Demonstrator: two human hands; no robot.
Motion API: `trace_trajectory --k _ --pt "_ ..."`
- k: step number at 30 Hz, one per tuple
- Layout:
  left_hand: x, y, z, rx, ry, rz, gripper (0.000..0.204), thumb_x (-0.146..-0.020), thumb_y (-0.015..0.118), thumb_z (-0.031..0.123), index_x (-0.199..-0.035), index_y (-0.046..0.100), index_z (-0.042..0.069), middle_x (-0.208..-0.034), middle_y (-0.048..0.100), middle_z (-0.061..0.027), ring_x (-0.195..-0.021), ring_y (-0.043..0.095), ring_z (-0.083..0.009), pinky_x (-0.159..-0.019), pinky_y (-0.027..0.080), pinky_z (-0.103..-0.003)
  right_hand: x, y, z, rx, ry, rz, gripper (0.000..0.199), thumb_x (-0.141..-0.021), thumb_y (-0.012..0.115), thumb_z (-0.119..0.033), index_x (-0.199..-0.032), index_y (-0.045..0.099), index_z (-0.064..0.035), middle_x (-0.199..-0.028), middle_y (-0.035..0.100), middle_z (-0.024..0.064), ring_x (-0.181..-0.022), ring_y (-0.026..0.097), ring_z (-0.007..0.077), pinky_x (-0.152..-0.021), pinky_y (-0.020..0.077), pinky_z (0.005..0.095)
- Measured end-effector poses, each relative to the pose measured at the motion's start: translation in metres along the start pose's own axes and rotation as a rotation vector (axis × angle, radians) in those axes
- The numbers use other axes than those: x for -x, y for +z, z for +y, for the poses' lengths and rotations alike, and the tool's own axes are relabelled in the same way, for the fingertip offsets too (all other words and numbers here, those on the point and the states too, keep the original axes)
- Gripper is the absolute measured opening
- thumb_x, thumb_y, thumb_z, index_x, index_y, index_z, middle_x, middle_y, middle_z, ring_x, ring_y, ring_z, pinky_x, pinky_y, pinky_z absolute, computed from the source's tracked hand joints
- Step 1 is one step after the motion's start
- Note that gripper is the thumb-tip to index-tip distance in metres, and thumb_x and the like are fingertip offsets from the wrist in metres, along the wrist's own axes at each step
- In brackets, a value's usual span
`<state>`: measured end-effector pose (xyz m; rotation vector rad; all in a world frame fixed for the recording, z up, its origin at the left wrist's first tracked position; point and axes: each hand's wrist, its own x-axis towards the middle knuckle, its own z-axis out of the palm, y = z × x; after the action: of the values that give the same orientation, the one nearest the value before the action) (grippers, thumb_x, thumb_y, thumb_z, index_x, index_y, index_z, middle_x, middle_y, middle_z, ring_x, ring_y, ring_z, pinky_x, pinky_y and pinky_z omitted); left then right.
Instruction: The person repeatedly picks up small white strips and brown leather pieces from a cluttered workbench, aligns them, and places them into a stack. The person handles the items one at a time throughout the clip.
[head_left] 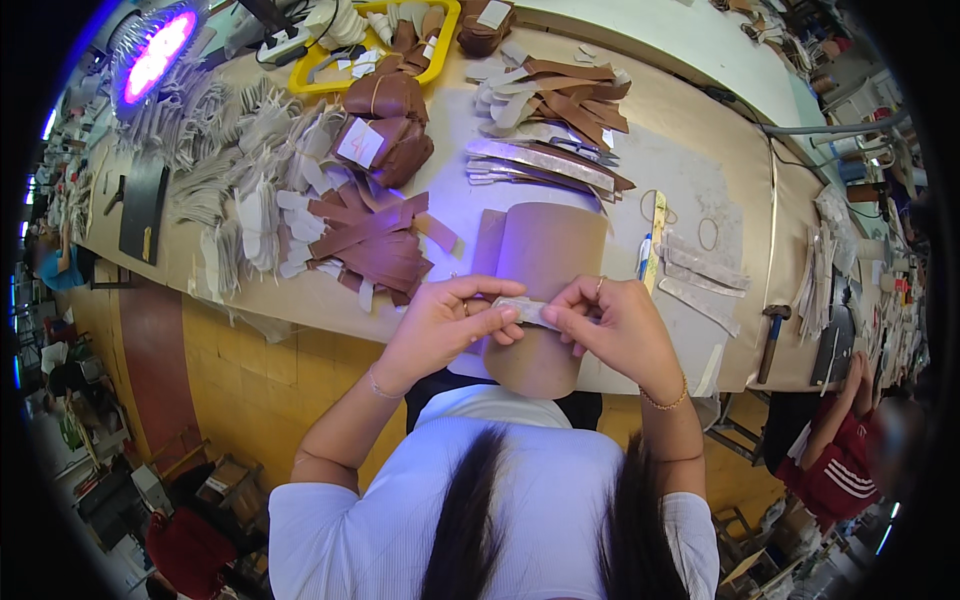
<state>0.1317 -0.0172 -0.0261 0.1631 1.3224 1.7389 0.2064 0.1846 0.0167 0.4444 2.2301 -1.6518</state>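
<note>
Left hand (445,318) and right hand (617,315) nearly meeting, elbows bent, both pinching a pale strip (532,311) over a curved brown sheet (552,240), strip partly covered by the grip, full outline hard to make out

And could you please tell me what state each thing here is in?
Left hand: closed, fingers pinching
Right hand: closed, fingers pinching
Pale strip: held between both hands
Curved brown form: beneath the strip
Lamp: lit, pinkish-violet
Yellow tray: loaded with mixed items
Nearest brown strips: loosely heaped
Hammer: lying down
</note>
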Motion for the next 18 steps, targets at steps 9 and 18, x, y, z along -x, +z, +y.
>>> trace_trajectory --k 9,18 --pt "-0.001 0.000 -0.001 -0.053 0.022 -0.007 0.028 -0.089 0.060 0.001 -0.114 0.057 -0.010 -0.087 0.066 -0.0148 -0.076 0.067 -0.0167 -0.069 0.055 -0.026 0.004 0.002 0.002 -0.002 -0.006 0.029 0.017 -0.084 0.069 -0.013 -0.082 0.065 0.0034 -0.064 0.063 0.0031 -0.056 0.058 0.0064 -0.052 0.0475 0.0209" --pt "-0.008 -0.012 -0.011 -0.041 0.002 0.033 0.025 -0.088 0.059 0.000 -0.112 0.057 -0.008 -0.084 0.067 -0.0160 -0.072 0.067 -0.0178 -0.067 0.056 -0.028 0.015 -0.012 0.030 -0.023 0.005 0.105 0.024 -0.081 0.072 -0.025 -0.082 0.067 -0.0011 -0.063 0.062 0.0043 -0.052 0.056 0.0093 -0.050 0.0438 0.0234"
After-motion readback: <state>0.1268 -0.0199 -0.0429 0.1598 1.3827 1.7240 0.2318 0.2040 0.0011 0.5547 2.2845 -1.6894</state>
